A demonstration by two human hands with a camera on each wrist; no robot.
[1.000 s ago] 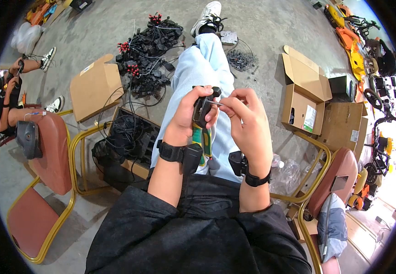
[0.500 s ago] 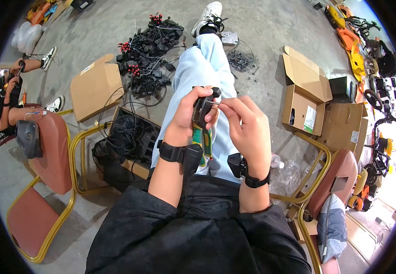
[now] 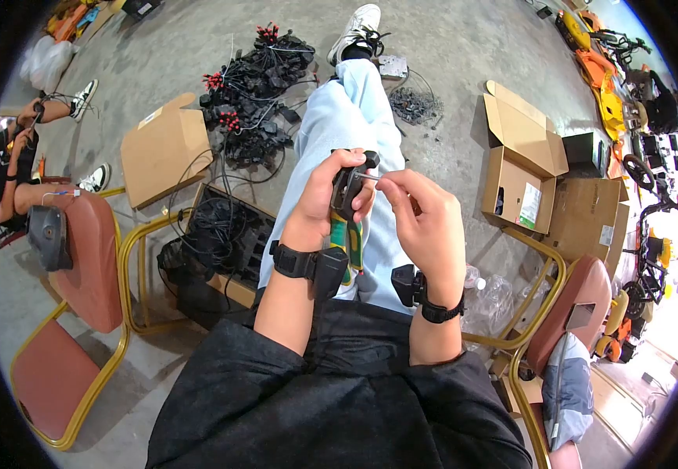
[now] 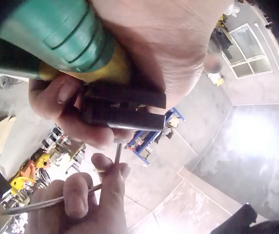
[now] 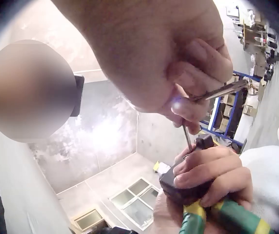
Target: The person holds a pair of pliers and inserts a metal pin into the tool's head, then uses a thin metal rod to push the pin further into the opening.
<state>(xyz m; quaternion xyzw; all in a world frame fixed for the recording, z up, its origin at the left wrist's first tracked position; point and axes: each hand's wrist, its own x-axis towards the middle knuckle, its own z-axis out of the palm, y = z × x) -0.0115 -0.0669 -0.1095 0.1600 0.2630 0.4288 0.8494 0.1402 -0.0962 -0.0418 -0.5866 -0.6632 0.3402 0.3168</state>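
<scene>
In the head view my left hand (image 3: 319,191) grips a black plastic part (image 3: 347,191) above the lap, along with a green-and-yellow handled tool (image 3: 348,242) whose handles point toward the body. My right hand (image 3: 431,223) pinches a thin metal rod (image 3: 370,177) between thumb and fingers, its far end at the black part's right side. The left wrist view shows two parallel dark prongs on the black part (image 4: 125,107), with the metal rod (image 4: 118,153) meeting it from below. In the right wrist view a wider metal piece (image 5: 227,90) sticks out from the right hand.
Black cabled parts (image 3: 253,109) lie heaped on the floor ahead. An open carton (image 3: 515,176) stands at the right, and a box of black cables (image 3: 225,227) at the left. Chairs (image 3: 89,258) flank the lap. Another person's legs (image 3: 42,199) show at far left.
My right hand has shifted slightly, with its fingers folded closer together, still pinching the rod. My left hand holds the black part and tool in nearly the same place.
</scene>
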